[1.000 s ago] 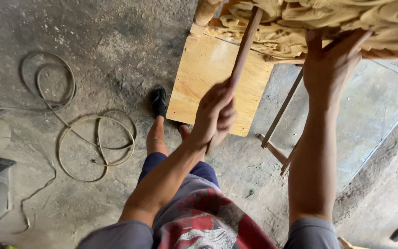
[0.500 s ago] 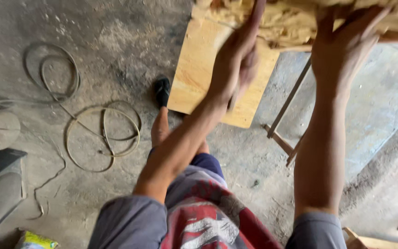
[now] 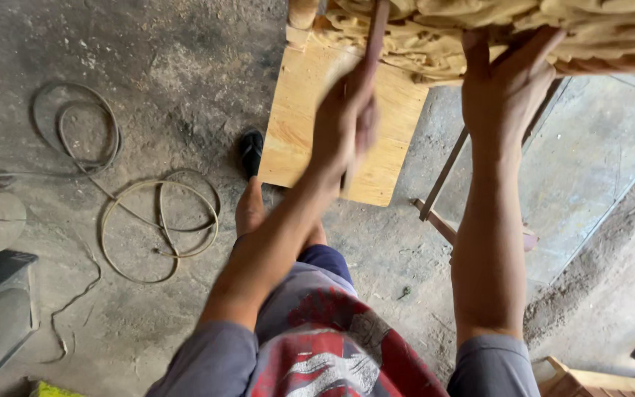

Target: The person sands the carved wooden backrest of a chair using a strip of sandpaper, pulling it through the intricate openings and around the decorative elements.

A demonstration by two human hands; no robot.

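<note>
- Carving [image 3: 494,33] sits at the top edge of the head view, a pale, deeply cut wooden piece resting above the plywood board [image 3: 336,129]; it fills more of the frame than a second ago, so your head has tipped closer to it.
- Your left hand [image 3: 347,121] is clenched around a thin reddish-brown stick handle [image 3: 372,44] whose upper end runs up against the carving's underside; what head it carries is hidden.
- A second ago that hand sat lower on the handle and further from the wood; now it is raised and blurred, so you are mid-stroke, working the tool into the carved folds rather than resting.
- Your right hand [image 3: 505,92] is spread, fingers pressed up against the carving's lower edge, gripping nothing else. It has kept that bracing spot through all three views, which suggests the piece needs steadying while the left hand works.
- Below the board, a slanted metal leg [image 3: 446,173] props the work.
- Your foot in a dark sandal [image 3: 250,153] stands on the concrete floor [image 3: 148,51] just left of the board, unmoved.
- Further left, loops of pale cord [image 3: 159,228] lie coiled on the floor, well apart from your hands.
</note>
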